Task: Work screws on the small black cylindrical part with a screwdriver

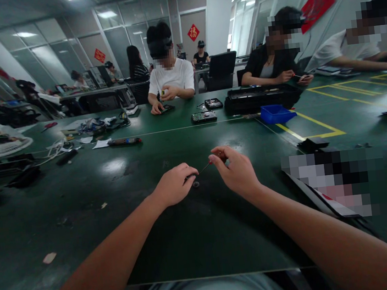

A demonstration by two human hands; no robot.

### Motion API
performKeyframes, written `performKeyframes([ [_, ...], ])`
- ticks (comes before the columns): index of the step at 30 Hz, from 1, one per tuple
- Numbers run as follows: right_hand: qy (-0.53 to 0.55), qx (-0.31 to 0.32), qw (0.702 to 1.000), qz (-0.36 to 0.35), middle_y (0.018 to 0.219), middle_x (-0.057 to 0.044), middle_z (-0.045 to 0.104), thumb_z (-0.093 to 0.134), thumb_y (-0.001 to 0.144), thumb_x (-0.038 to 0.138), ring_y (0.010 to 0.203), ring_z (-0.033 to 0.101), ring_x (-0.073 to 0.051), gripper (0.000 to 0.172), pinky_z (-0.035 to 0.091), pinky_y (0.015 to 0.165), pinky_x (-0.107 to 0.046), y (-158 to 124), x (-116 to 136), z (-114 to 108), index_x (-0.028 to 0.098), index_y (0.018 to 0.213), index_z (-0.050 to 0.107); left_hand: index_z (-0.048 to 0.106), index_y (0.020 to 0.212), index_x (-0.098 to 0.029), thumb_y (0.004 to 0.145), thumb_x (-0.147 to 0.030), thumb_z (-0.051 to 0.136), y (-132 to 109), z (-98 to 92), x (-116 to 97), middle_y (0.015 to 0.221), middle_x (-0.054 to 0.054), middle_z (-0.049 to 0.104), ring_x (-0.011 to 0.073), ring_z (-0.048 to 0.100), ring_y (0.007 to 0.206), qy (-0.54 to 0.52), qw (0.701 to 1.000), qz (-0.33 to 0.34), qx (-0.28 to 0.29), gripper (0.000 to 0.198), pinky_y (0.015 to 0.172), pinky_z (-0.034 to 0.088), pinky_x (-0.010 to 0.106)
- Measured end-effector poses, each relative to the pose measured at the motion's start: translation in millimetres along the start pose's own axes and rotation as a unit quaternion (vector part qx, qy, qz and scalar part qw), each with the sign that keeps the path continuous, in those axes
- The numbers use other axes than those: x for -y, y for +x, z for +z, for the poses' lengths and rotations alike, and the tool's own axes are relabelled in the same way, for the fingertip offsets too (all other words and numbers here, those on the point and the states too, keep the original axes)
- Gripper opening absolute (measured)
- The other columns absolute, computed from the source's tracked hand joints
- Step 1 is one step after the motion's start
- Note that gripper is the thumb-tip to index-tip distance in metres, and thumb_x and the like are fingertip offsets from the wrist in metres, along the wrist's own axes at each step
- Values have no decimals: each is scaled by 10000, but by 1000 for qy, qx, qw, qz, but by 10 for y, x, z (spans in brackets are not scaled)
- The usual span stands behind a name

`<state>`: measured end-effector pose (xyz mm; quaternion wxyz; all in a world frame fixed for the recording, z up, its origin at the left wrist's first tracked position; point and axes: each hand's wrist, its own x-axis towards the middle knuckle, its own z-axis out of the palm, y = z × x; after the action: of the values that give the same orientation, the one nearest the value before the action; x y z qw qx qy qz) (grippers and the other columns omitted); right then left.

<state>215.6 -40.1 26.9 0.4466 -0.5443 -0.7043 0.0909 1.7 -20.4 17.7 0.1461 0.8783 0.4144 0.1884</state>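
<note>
Steadiness matters: right hand (236,170) pinches the small screwdriver (205,166) upright-ish while left hand (174,184), curled shut, pins the tiny part (195,184) against the worktop (124,207).

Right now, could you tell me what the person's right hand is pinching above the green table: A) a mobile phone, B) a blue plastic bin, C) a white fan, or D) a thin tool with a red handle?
D: the right hand pinches a thin tool with a red handle, its tip pointing toward the left hand over the green table.
</note>
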Motion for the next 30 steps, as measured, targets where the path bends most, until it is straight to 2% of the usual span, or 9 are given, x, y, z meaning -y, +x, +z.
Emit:
performKeyframes([
  [2, -3, 4, 1000, -1, 874, -63, 738, 552, 944, 346, 813, 672, -228, 189, 481, 763, -372, 1, 4, -3, 209, 1031, 649, 679, 1138, -245, 963, -271, 454, -10, 8, 3, 1098, 61, 646, 221, 621, 971, 44, 999, 10, 24, 287, 828, 489, 354],
  [7, -12, 17, 1000, -2, 885, -66, 735, 556, 941, 335, 826, 667, -230, 177, 480, 768, -371, 8, 17, -8, 207, 1025, 645, 662, 1222, -251, 929, -443, 555, -16, 38, -4, 1048, 83, 660, 253, 636, 906, 111, 990, 2, 91, 366, 726, 487, 339],
  [11, -17, 18, 1000, -7, 869, -61, 727, 560, 940, 336, 812, 657, -225, 181, 477, 762, -369, 11, 3, -1, 200, 1023, 648, 687, 1143, -243, 939, -401, 550, 0, 64, 2, 1037, 78, 662, 251, 639, 896, 125, 986, 1, 109, 292, 711, 475, 327],
  [14, -17, 20, 1000, -9, 868, -62, 725, 565, 940, 333, 808, 655, -225, 178, 477, 762, -371, 10, -6, 2, 198, 1019, 649, 679, 1096, -231, 932, -397, 561, 11, 66, 19, 1019, 67, 670, 245, 638, 884, 100, 991, -7, 88, 262, 701, 467, 322],
  [17, -15, 25, 1000, -10, 878, -60, 729, 564, 941, 333, 817, 658, -225, 174, 481, 767, -375, 9, -3, -6, 202, 1018, 649, 662, 1078, -227, 920, -389, 571, 23, 35, 49, 986, 51, 684, 228, 637, 861, 26, 998, -31, 47, 245, 706, 461, 320],
  [21, -15, 34, 999, -7, 873, -62, 729, 567, 940, 333, 810, 660, -223, 171, 486, 755, -372, 10, 6, -18, 201, 1008, 652, 670, 1034, -223, 882, -359, 592, 56, -71, 132, 920, 30, 682, 194, 614, 796, -74, 992, -78, -63, 218, 718, 458, 311],
  [24, -9, 37, 999, -11, 879, -62, 728, 564, 941, 336, 815, 661, -226, 169, 491, 750, -376, 12, 7, -20, 211, 1014, 652, 679, 1021, -212, 868, -344, 580, 90, -195, 221, 876, 31, 659, 153, 577, 696, -207, 957, -127, -156, 226, 633, 436, 268],
  [27, -9, 38, 999, -10, 889, -68, 728, 564, 940, 337, 826, 661, -233, 171, 495, 764, -390, 17, 12, -23, 212, 1015, 653, 629, 873, -176, 813, -376, 650, 107, -366, 321, 750, 8, 573, 97, 473, 541, -392, 875, -173, -223, 211, 492, 339, 221],
  [30, -5, 43, 999, -5, 900, -72, 730, 566, 940, 332, 836, 661, -233, 174, 499, 775, -392, 21, 19, -29, 205, 1020, 653, 572, 812, -158, 763, -342, 698, 56, -587, 460, 738, -4, 526, 82, 459, 526, -500, 798, -194, -274, 228, 467, 327, 205],
])
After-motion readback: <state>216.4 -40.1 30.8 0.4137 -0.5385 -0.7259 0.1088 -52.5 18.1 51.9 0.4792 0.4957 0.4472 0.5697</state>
